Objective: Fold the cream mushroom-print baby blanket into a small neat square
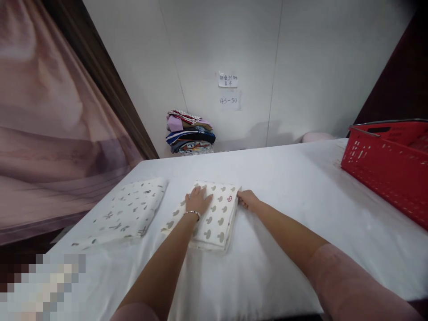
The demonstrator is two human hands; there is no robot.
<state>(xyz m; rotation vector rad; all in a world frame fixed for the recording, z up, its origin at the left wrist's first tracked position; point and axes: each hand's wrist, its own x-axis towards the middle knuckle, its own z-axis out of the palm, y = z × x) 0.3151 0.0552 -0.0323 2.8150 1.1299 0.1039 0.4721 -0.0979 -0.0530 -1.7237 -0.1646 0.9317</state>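
Observation:
A folded white cloth (214, 218) with beige mushroom shapes and one small red mark lies on the white-covered table in front of me. My left hand (198, 201), with a bracelet at the wrist, rests flat on its upper left part, fingers spread. At the far right corner my right hand (248, 199) pinches the cloth's edge, fingers closed. Several layers show along the right side of the fold. To the left lies another folded white cloth (133, 209) with small dark and grey prints; neither hand touches it.
A red plastic basket (384, 167) with a metal handle stands at the table's right side. Behind the far edge rises a stack of folded fabrics (190, 133) against the wall. A pink curtain (50, 133) hangs on the left. Handwritten paper signs (228, 80) are on the wall.

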